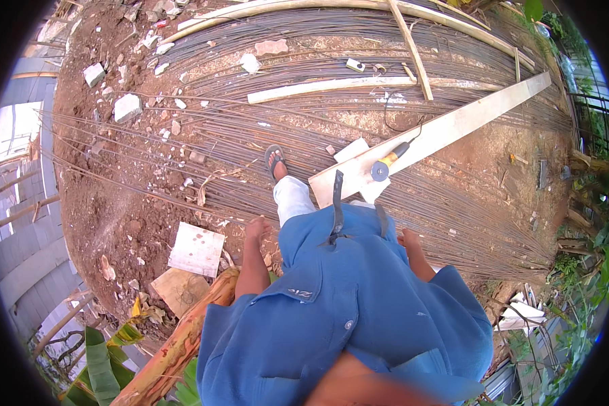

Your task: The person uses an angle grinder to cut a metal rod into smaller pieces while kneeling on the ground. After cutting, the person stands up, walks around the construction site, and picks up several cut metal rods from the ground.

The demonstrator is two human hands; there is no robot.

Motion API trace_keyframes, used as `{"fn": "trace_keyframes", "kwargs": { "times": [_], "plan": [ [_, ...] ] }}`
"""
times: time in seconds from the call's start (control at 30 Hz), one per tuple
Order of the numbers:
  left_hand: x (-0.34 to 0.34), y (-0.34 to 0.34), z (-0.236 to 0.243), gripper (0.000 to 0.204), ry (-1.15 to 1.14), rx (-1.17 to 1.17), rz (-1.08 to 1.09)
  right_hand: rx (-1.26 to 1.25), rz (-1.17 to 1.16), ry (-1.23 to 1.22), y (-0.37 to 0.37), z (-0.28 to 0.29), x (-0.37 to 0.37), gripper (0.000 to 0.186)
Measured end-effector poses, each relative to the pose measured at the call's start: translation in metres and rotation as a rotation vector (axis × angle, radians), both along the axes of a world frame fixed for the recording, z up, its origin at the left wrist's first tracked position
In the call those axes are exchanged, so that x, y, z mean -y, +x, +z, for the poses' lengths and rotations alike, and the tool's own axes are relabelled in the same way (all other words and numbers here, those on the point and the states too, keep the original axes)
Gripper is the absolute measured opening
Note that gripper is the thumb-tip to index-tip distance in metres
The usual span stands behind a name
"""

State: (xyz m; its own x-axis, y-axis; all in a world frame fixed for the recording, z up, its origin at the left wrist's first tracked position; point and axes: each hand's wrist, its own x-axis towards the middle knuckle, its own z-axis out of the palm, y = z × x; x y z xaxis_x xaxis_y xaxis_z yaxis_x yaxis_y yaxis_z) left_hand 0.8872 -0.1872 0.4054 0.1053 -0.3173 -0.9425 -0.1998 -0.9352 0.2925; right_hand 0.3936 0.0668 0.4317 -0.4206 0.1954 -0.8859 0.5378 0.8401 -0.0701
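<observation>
My left hand [258, 229] hangs beside my left leg, fingers loosely bent and apart, holding nothing visible. My right hand [407, 240] is at my right side, partly behind my blue shirt; its grip is unclear. An angle grinder [386, 164] with a yellow-and-black body and a disc lies on a long pale plank [471, 122], its cable running off among steel bars. Long thin steel rods [216, 162] cover much of the ground under and around the plank. My sandalled left foot [276, 162] is on the rods, left of the plank.
Timber strips [331, 86] cross the rods farther off. Broken rubble [127, 108] is scattered on dirt at left, with a square white board [195, 250] nearer me. A mottled trunk [162, 358] stands close at lower left. Sheet fencing [27, 271] and plants [589, 271] border the sides.
</observation>
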Motion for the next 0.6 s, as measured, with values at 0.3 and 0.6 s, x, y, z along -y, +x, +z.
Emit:
{"fn": "trace_keyframes", "kwargs": {
  "times": [0.3, 0.6],
  "plan": [
    [0.218, 0.151, 0.075, 0.029, -0.549, 0.013, 0.402, -0.030, 0.270, -0.464, 0.035, 0.052, 0.287, 0.047],
    [0.083, 0.190, 0.022, 0.025, 0.221, 0.212, 0.255, 0.041, 0.307, -0.316, 0.089, 0.035, 0.323, 0.047]
  ]
}}
